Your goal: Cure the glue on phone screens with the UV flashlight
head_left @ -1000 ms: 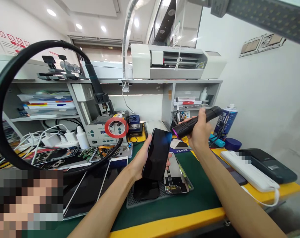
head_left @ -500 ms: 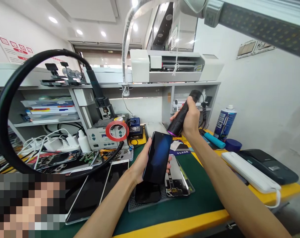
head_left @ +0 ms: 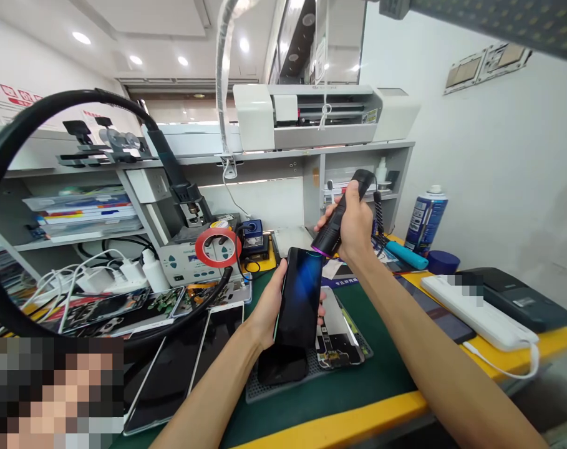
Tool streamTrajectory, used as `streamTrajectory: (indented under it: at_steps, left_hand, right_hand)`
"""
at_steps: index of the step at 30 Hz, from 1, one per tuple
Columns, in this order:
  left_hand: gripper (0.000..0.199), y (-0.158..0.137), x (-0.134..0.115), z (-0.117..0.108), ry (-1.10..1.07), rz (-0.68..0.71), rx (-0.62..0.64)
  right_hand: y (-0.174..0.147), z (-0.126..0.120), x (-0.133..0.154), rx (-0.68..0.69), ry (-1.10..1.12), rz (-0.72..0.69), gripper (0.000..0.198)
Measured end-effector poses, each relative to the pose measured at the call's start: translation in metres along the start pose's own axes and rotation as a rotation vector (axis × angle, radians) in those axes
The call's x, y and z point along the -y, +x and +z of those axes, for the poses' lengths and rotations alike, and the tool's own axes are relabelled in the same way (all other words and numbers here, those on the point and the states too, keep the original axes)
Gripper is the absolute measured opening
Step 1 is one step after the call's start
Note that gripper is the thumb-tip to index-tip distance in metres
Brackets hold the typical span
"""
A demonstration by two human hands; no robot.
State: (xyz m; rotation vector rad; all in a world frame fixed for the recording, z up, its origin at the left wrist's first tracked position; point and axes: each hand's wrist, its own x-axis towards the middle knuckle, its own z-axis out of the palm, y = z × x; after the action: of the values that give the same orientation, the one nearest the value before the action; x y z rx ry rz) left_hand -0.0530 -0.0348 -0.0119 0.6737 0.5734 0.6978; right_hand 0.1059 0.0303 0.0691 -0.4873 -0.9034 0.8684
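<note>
With illumination begun but not visibly complete, the phone (head_left: 300,302) was clamped by the left hand (head_left: 267,312) above the left edge of the grey mat (head_left: 264,393), while the right hand's (head_left: 357,226) fingers encircled the glowing torch (head_left: 330,236), its contact uncertain.

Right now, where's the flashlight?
In the head view, the flashlight is right of centre in the right hand, its glowing end near the phone in the left hand.
</note>
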Motion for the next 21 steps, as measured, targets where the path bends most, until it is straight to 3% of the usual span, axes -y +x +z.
streamTrajectory:
  at_steps: [9, 21]
  left_hand:
    - [0.087, 0.004, 0.003, -0.004, 0.058, -0.115, 0.008]
    - [0.083, 0.005, 0.003, -0.011, 0.021, -0.097, 0.07]
  right_hand:
    - [-0.006, 0.001, 0.0, -0.001, 0.014, 0.055, 0.051]
    - [-0.007, -0.002, 0.001, -0.034, 0.027, 0.13, 0.049]
